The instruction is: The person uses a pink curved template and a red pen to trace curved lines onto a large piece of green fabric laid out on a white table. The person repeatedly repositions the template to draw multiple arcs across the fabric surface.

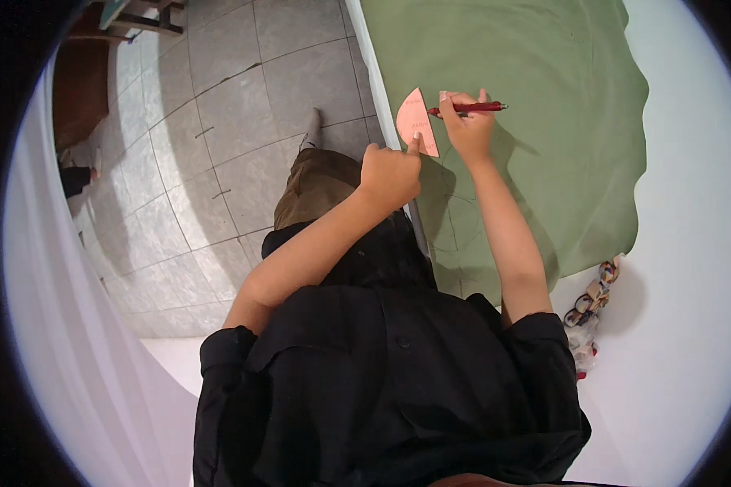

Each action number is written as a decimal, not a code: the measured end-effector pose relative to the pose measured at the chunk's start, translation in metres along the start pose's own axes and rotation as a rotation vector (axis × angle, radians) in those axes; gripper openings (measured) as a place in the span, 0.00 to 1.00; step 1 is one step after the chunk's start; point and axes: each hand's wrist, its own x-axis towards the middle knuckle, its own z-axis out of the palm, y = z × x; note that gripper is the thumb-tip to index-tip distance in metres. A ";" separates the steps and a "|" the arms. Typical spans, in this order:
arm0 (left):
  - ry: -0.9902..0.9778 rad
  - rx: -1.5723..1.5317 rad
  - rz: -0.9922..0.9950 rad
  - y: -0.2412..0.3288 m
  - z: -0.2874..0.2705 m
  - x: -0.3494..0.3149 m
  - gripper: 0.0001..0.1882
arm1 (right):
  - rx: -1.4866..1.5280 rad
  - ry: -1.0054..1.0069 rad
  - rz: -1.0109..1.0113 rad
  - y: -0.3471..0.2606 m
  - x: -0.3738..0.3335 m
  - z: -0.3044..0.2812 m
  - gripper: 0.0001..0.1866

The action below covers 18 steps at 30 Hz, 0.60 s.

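1. Head view: a pink half-round card [411, 120] is lying on a green sheet [560, 138], close to the sheet's left edge. Its curved side is facing left, its straight side is facing right, and it is bearing faint writing.
2. Left hand [391, 172] is reaching to the near end of the card, with the extended index finger [417, 141] resting its tip on it. The other fingers are curling inward; I cannot tell whether they are holding anything.
3. Right hand [469, 131], to the right of the card, is closing its fingers around a dark red pen [483, 106]. The pen is pointing left, its tip sitting just beside the card's straight side; whether it is touching the sheet, I cannot tell.
4. Nearer the wearer than the card, faint drawn lines [455, 221] are showing on the sheet.
5. Well to the right of the card and nearer the wearer, a colourful chain of loops [596, 294] is lying on a white surface [682, 243].
6. Left of the card, grey floor tiles [219, 122] are stretching away, and white fabric [65, 325] is hanging farther left.
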 end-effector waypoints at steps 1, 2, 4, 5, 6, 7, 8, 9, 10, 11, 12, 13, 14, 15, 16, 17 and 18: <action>-0.002 0.006 0.007 -0.001 -0.001 -0.001 0.35 | 0.004 0.004 0.004 0.001 -0.005 -0.002 0.10; -0.004 0.020 0.007 -0.001 -0.003 -0.001 0.34 | 0.008 0.007 0.007 0.002 -0.010 -0.003 0.10; -0.008 0.045 0.008 0.000 -0.004 -0.001 0.34 | 0.015 0.018 0.006 0.003 -0.020 -0.006 0.10; -0.018 0.050 0.011 0.001 -0.004 -0.001 0.34 | 0.018 0.024 0.006 0.003 -0.024 -0.007 0.10; -0.028 0.056 0.014 0.000 -0.004 0.000 0.33 | 0.025 0.027 0.012 0.003 -0.029 -0.009 0.10; -0.036 0.060 0.015 0.000 -0.004 0.002 0.33 | 0.031 0.027 0.017 0.002 -0.033 -0.011 0.10; -0.040 0.061 0.027 -0.001 -0.004 0.003 0.33 | 0.037 0.028 0.021 0.002 -0.037 -0.013 0.09; -0.043 0.061 0.039 -0.002 -0.005 0.003 0.34 | 0.023 0.024 0.024 0.001 -0.042 -0.016 0.09; -0.044 0.062 0.049 -0.004 -0.006 0.005 0.34 | 0.008 0.018 0.024 0.000 -0.045 -0.021 0.09; -0.048 0.057 0.070 -0.007 -0.007 0.007 0.31 | -0.006 0.013 0.024 -0.001 -0.047 -0.024 0.09; -0.052 0.052 0.092 -0.011 -0.008 0.010 0.29 | 0.009 0.058 0.041 -0.002 -0.049 -0.026 0.09; -0.054 0.044 0.109 -0.014 -0.010 0.013 0.27 | 0.024 0.099 0.056 -0.005 -0.051 -0.028 0.09; -0.068 0.030 0.147 -0.018 -0.014 0.018 0.23 | 0.039 0.141 0.071 -0.007 -0.052 -0.031 0.09; -0.082 0.015 0.185 -0.024 -0.018 0.024 0.20 | 0.048 0.176 0.084 -0.011 -0.054 -0.032 0.08; -0.094 0.001 0.220 -0.030 -0.024 0.030 0.17 | 0.059 0.210 0.094 -0.018 -0.055 -0.032 0.07; -0.107 0.002 0.272 -0.036 -0.027 0.038 0.10 | 0.069 0.248 0.107 -0.024 -0.058 -0.031 0.07; -0.169 0.001 0.348 -0.042 -0.033 0.046 0.09 | 0.097 0.267 0.111 -0.029 -0.063 -0.029 0.06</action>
